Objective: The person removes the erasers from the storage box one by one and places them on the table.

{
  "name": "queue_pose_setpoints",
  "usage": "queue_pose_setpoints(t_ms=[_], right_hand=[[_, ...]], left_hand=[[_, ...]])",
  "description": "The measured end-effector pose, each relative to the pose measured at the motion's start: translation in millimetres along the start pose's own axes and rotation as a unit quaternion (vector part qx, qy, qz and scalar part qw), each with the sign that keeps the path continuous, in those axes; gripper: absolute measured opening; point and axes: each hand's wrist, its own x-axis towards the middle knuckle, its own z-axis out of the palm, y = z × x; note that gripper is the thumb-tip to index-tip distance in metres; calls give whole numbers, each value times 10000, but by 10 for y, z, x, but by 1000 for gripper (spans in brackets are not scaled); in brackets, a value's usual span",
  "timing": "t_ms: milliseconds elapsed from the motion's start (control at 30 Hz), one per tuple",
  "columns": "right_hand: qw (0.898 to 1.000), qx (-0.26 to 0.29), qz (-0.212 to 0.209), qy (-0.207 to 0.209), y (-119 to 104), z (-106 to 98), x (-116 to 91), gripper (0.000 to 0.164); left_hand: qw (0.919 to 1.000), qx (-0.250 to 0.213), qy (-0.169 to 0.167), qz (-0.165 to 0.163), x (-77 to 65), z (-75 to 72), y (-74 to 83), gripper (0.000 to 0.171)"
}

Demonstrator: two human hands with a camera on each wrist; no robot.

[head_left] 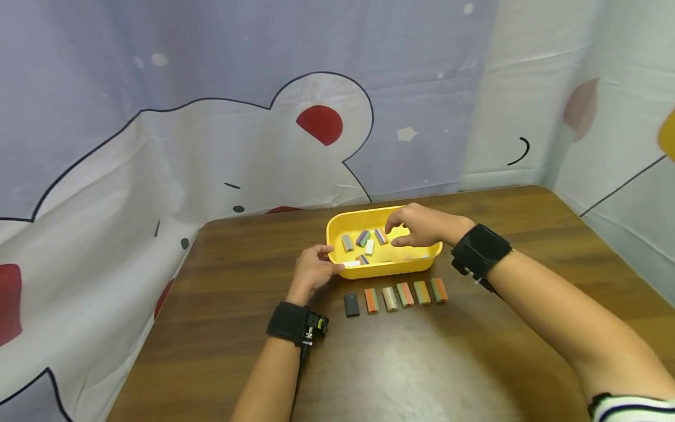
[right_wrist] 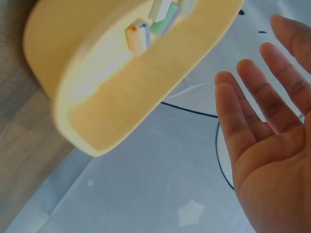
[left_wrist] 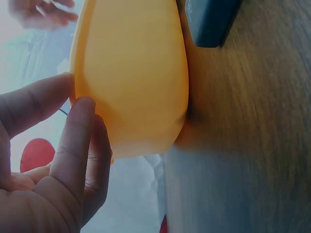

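A yellow plastic basin [head_left: 387, 270] stands on the table with several small striped and white blocks [head_left: 362, 238] inside. At its left end my left hand [head_left: 311, 271] pinches the rim; the left wrist view shows the fingertips against the basin's wall [left_wrist: 136, 87]. My right hand [head_left: 416, 225] hovers over the basin's right half, fingers spread and loosely bent, holding nothing. In the right wrist view its palm [right_wrist: 272, 160] faces the camera, apart from the basin. In front of the basin lies a row of several blocks: a black one [head_left: 351, 305], then two-tone ones like the orange-green block [head_left: 371, 300].
The brown wooden table [head_left: 237, 305] ends at a patterned curtain [head_left: 211, 152] behind it. Black straps [head_left: 481, 249] with small cameras sit on both wrists.
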Motion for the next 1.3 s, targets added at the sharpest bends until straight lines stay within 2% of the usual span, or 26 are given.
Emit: queue_pose_setpoints(t_ms=[300,400,667,767,900,1033,1200,1300], right_hand=[[9957,161,568,-710,213,46,338,28],[9921,40,776,-987,262,79,430,31],[9778,-268,1399,-1538,245,142,671,27],[9688,-425,1782,-1668,228,164,735,28],[9599,-549,2091,-1783,290,227,830,34],[9600,-561,2053,-1821,382,338,881,36],[9627,-572,1849,-1891,424,424,844,16],[9626,-546,1883,-1868,439,437,838,22]], left_hand=[[10000,58,-67,5,-30,70,1,51],[10000,57,-70,-6,-38,61,-2,51],[10000,-7,-31,-70,-52,33,-41,50],[9999,-50,-1,-92,-54,41,-45,49],[9999,-57,50,-78,-48,57,-42,49],[10000,-13,49,-25,-40,80,-39,49],[10000,34,-41,48,-34,108,-49,50],[10000,-10,-56,56,-23,114,-39,50]])
